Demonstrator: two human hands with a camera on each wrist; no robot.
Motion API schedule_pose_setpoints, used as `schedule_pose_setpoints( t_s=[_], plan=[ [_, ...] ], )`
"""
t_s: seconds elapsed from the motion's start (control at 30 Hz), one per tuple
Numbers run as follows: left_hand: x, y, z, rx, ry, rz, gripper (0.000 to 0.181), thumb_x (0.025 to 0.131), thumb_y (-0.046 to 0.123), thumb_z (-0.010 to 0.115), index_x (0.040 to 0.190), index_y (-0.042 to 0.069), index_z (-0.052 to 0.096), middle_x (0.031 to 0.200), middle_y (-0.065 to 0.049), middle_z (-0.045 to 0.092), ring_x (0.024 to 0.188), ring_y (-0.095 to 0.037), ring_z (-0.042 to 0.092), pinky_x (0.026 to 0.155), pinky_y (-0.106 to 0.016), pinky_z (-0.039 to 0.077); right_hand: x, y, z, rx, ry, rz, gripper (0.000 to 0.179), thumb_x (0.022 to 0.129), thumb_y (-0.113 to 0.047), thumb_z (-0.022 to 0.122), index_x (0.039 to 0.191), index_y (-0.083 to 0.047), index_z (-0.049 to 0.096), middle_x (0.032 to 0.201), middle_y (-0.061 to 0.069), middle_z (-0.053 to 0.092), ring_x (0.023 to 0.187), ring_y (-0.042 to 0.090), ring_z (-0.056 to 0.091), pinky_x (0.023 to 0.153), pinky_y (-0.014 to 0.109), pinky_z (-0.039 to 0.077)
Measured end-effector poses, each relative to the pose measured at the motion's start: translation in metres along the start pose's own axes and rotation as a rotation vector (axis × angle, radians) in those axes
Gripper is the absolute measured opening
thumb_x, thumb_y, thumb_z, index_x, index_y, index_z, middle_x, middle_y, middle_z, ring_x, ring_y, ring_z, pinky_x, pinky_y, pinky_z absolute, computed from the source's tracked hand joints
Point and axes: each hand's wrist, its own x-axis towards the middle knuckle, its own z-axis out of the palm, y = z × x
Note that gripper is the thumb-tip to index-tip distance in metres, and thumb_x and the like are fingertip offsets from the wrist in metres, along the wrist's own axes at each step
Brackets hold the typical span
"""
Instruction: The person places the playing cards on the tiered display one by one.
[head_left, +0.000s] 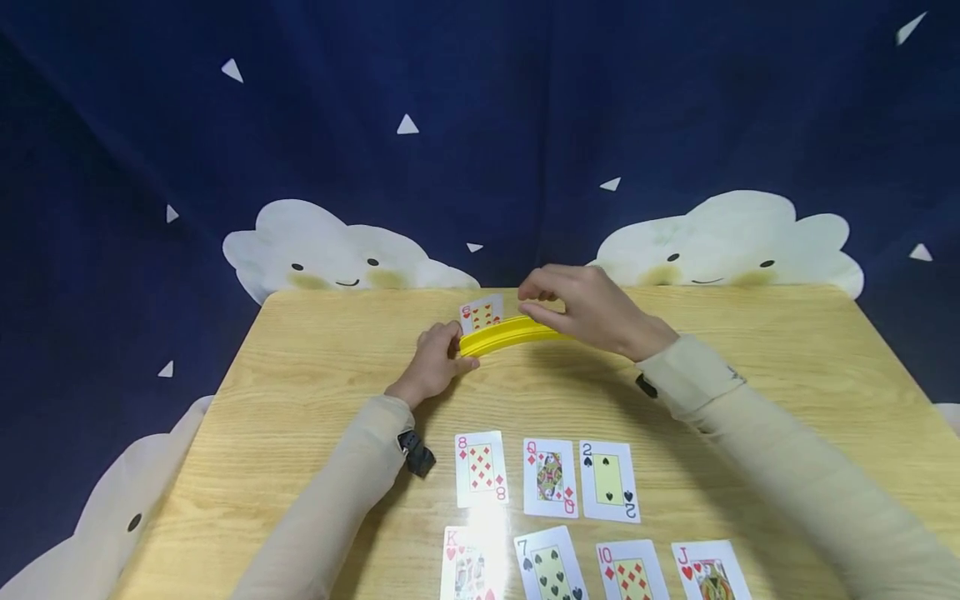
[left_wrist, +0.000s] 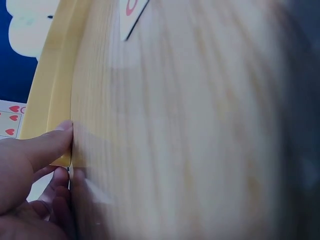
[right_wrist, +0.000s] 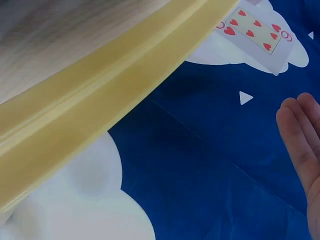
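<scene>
A curved yellow card holder (head_left: 501,337) is near the far edge of the table. My left hand (head_left: 433,365) grips its left end, and the left wrist view shows the thumb (left_wrist: 59,136) on the holder's face with fingers behind. A six of hearts (head_left: 480,312) stands upright in the slot by that end; the right wrist view also shows this card (right_wrist: 257,35). Over the holder's right part is my right hand (head_left: 588,308), holding nothing. Its fingers (right_wrist: 295,135) look fairly straight in the right wrist view. The hand hides the holder's right end in the head view.
Face-up cards lie on the wooden table (head_left: 300,467) nearer me. One row has the eight of diamonds (head_left: 481,468), queen of diamonds (head_left: 549,477) and two of spades (head_left: 609,481). Closer are the king of hearts (head_left: 457,567), seven of spades (head_left: 551,567), ten of diamonds (head_left: 632,571) and jack of hearts (head_left: 711,571).
</scene>
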Motion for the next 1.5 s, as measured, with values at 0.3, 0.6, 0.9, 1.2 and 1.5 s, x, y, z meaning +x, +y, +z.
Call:
schedule_pose_setpoints(
  t_s=[0.3,0.6,0.9,1.2,1.5],
  plan=[
    [-0.003,-0.002,0.001,-0.004,0.003,0.016,0.030,0.098,0.012,0.084,0.106,0.005,0.055,0.097,-0.008,0.049,0.103,-0.031,0.043,0.090,-0.043,0.029,-0.030,-0.010,-0.004,0.012,-0.094,0.014,0.017,0.094,-0.008,0.087,0.109,-0.003,0.078,0.103,0.005,0.078,0.082,0.018,0.070,0.074,0.035,0.062],
    [-0.003,0.002,0.001,-0.008,0.000,-0.011,0.030,0.099,0.013,0.083,0.106,0.007,0.054,0.099,-0.008,0.048,0.105,-0.031,0.041,0.090,-0.043,0.030,-0.053,-0.018,-0.004,-0.013,-0.174,0.078,0.020,0.095,-0.012,0.087,0.112,-0.004,0.078,0.104,0.005,0.079,0.089,0.017,0.075,0.080,0.036,0.063],
    [-0.003,0.002,0.000,0.001,-0.006,-0.005,0.032,0.099,0.014,0.083,0.106,0.007,0.053,0.100,-0.009,0.048,0.103,-0.032,0.040,0.088,-0.042,0.030,-0.068,-0.019,-0.004,-0.011,-0.184,0.121,0.021,0.096,-0.012,0.086,0.114,-0.006,0.078,0.105,0.006,0.079,0.090,0.016,0.074,0.081,0.037,0.062],
    [0.000,0.001,0.000,0.019,-0.004,-0.011,0.033,0.099,0.014,0.083,0.109,0.006,0.053,0.101,-0.010,0.047,0.105,-0.032,0.041,0.089,-0.043,0.030,-0.077,-0.018,-0.009,-0.014,-0.189,0.125,0.018,0.098,-0.013,0.084,0.113,-0.006,0.078,0.106,0.004,0.079,0.089,0.017,0.075,0.080,0.037,0.062],
    [-0.001,0.001,0.001,0.029,-0.012,-0.012,0.033,0.099,0.014,0.082,0.110,0.006,0.053,0.101,-0.010,0.047,0.105,-0.032,0.041,0.089,-0.043,0.029,-0.089,-0.018,-0.010,-0.007,-0.207,0.153,0.018,0.099,-0.016,0.084,0.114,-0.007,0.078,0.105,0.004,0.079,0.089,0.014,0.074,0.080,0.036,0.062]
  ],
)
